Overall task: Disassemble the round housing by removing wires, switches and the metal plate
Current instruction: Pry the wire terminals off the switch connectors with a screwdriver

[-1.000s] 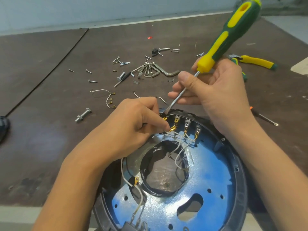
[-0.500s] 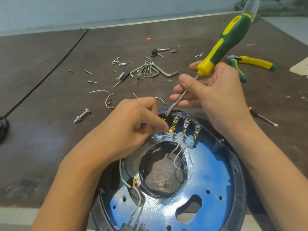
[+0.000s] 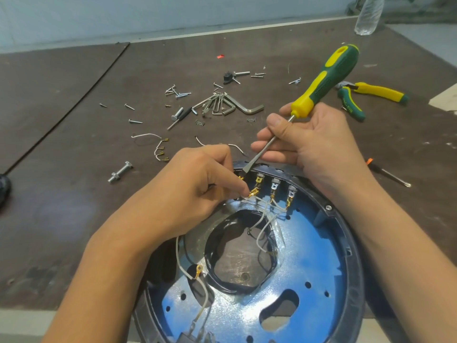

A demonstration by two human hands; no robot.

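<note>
The round dark housing (image 3: 353,263) lies at the near edge of the table, with a blue metal plate (image 3: 316,258) inside it. A row of switches (image 3: 274,182) with gold terminals sits along its far rim, and white wires (image 3: 262,231) run from them over the central hole. My left hand (image 3: 195,186) pinches a gold wire connector (image 3: 254,193) at the leftmost switches. My right hand (image 3: 314,142) grips the shaft of a green and yellow screwdriver (image 3: 324,80), whose flat tip rests at the rim beside the left hand's fingers.
Loose screws, hex keys (image 3: 230,103) and a bolt (image 3: 120,171) lie scattered on the brown table behind the housing. Removed wires (image 3: 158,147) lie to the left. Yellow and green pliers (image 3: 366,95) and a small screwdriver (image 3: 388,173) lie on the right. A plastic bottle (image 3: 368,16) stands far right.
The screwdriver's handle has dropped lower and tilted more to the right while its tip stays at the rim. My left hand keeps its pinch on the connector.
</note>
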